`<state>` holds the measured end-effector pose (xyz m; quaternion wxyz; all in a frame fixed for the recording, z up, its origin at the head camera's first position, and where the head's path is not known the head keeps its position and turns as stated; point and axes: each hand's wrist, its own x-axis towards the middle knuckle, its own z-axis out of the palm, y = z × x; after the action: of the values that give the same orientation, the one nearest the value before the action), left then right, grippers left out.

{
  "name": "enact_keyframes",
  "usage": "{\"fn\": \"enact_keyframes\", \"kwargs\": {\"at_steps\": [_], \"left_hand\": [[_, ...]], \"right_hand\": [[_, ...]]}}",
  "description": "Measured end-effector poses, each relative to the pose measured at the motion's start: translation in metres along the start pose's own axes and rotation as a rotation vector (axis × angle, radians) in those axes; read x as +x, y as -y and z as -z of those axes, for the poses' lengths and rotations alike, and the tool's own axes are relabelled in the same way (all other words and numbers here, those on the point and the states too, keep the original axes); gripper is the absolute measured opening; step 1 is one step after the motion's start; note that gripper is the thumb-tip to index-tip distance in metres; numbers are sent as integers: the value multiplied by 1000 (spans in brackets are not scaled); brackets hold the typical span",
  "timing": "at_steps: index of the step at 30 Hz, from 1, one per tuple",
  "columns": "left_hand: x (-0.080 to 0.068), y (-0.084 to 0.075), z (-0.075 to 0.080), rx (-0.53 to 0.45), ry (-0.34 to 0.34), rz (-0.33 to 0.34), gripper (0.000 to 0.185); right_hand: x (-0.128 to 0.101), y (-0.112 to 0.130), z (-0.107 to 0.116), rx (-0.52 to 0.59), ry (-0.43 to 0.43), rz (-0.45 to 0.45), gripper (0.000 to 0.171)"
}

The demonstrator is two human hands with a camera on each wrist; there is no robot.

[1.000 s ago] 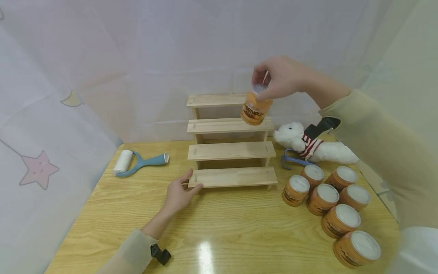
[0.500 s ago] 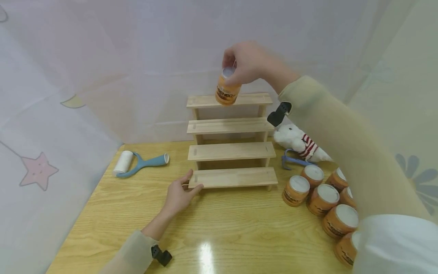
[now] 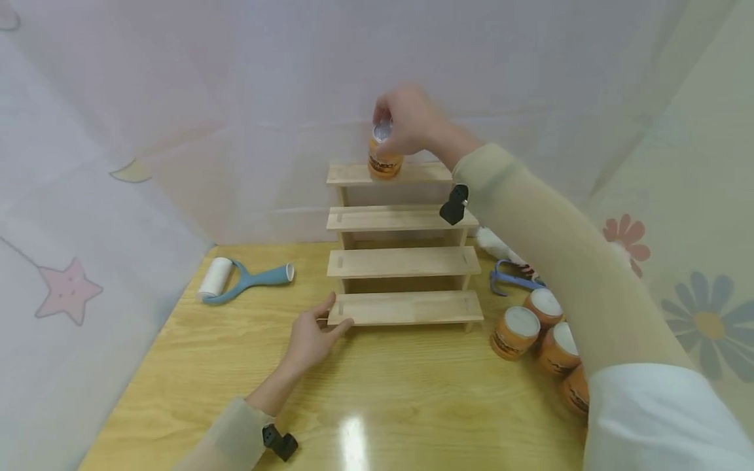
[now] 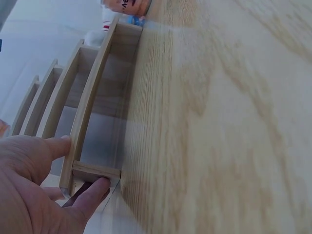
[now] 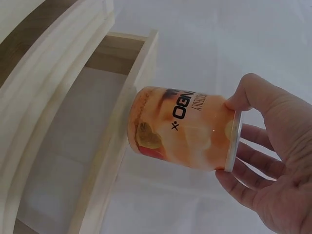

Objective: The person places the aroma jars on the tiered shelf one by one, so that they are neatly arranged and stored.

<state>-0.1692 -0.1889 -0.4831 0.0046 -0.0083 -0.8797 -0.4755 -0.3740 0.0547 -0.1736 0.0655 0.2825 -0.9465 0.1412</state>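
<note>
We have the orange can (image 3: 385, 165) in our right hand (image 3: 406, 123), thumb and fingers pinching its rimmed upper end, so it hangs below the grip with its long axis close to upright. Its base is by the front edge of the top plank (image 3: 427, 173) of the wooden rack (image 3: 406, 261), near the middle, though we cannot tell whether they touch. Our left hand (image 3: 311, 337), well apart from the can, grips the lowest plank (image 3: 406, 308) at its left end.
</note>
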Motion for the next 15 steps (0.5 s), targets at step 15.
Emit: {"fn": "enact_keyframes", "kwargs": {"at_steps": [15], "left_hand": [[-10, -2, -4, -13, 2, -13, 79]], "right_hand": [[10, -4, -17, 70, 31, 6, 46]]}}
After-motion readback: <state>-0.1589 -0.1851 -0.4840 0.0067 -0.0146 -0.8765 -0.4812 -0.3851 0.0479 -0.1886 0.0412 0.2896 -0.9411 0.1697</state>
